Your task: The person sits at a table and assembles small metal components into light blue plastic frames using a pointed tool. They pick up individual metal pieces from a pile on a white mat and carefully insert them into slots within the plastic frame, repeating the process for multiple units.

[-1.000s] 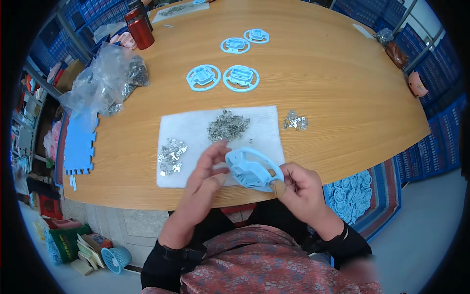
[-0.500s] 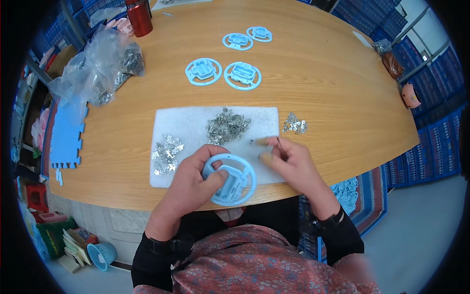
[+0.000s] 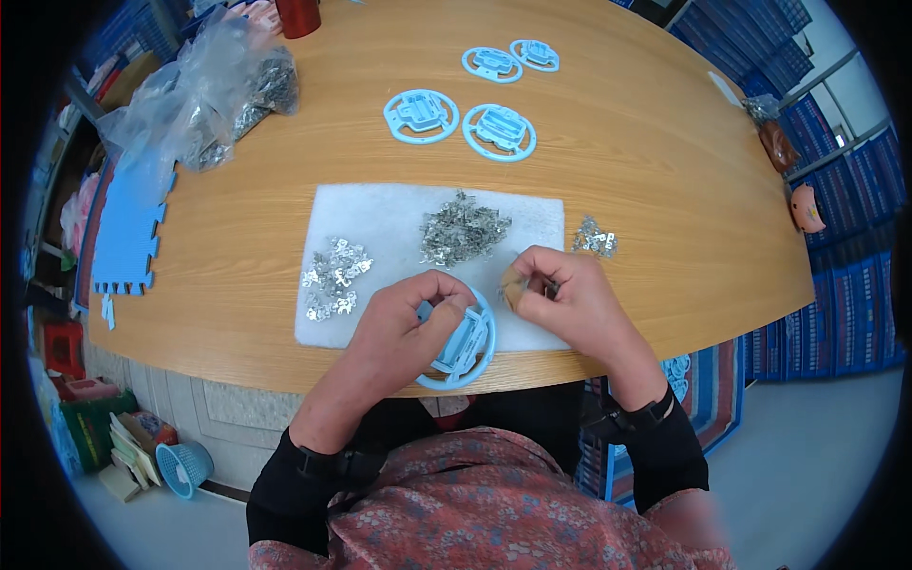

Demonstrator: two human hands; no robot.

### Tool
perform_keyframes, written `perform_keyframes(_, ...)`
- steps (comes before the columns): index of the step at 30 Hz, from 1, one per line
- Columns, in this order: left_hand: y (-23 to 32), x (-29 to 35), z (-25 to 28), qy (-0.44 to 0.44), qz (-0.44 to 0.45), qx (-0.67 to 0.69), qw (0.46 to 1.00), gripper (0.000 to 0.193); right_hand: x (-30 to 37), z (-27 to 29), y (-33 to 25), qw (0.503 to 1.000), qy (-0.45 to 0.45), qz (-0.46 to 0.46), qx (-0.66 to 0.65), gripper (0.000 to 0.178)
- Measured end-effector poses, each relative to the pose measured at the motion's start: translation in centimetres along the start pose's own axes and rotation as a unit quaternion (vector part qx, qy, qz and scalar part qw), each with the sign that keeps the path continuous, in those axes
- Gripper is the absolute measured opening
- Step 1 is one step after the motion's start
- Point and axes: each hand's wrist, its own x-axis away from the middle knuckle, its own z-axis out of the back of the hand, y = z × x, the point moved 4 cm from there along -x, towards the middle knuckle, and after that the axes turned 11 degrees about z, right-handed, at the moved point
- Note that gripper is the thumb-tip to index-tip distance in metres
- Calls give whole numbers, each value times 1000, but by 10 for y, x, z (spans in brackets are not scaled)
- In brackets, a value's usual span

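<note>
My left hand [image 3: 404, 328] grips a light blue plastic toy steering wheel [image 3: 463, 350], tilted over the near edge of a white foam pad [image 3: 389, 204]. Its thumb and forefinger meet near the wheel's upper rim and cover part of it. Just right of the wheel, my right hand [image 3: 575, 299] is closed in a pinch, with tan covers on its fingertips. Whatever sits between those fingers is too small to make out. On the pad lie a dark heap of small metal pieces [image 3: 462, 231] and, at the left, a pile of shinier metal clips [image 3: 335, 275].
More metal clips [image 3: 595, 237] lie right of the pad. Several blue steering wheels [image 3: 499, 130] rest farther back. At the left are a plastic bag of metal parts [image 3: 256, 95] and a blue foam mat [image 3: 128, 233]. A red bottle [image 3: 298, 13] stands at the back.
The whole view has shifted a little. My left thumb has moved from the wheel's hub up to its rim. My right fingertips have drawn together.
</note>
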Motion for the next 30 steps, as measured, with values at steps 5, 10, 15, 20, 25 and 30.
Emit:
perform_keyframes(5, 5, -2, 0, 1, 11, -60, 998, 32, -5, -12, -25, 994, -70, 59, 63, 23)
perform_keyframes(10, 1, -1, 1, -3, 4, -21, 1000, 34, -8, -16, -24, 998, -40, 30, -36, 18)
perform_keyframes(15, -7, -5, 5, 18, -6, 40, 999, 30, -2, -24, -17, 996, 35, 61, -62, 16)
perform_keyframes(20, -8, -4, 2, 83, -46, 8, 995, 28, -2, -33, -18, 994, 77, 53, -58, 20)
perform_keyframes(25, -5, -2, 1, 121, -53, -40, 990, 25, -2, -36, -16, 992, 88, 18, -93, 17)
perform_keyframes(30, -3, 0, -3, 135, -90, -82, 983, 24, -8, -37, 0, 983, 58, -39, -172, 14)
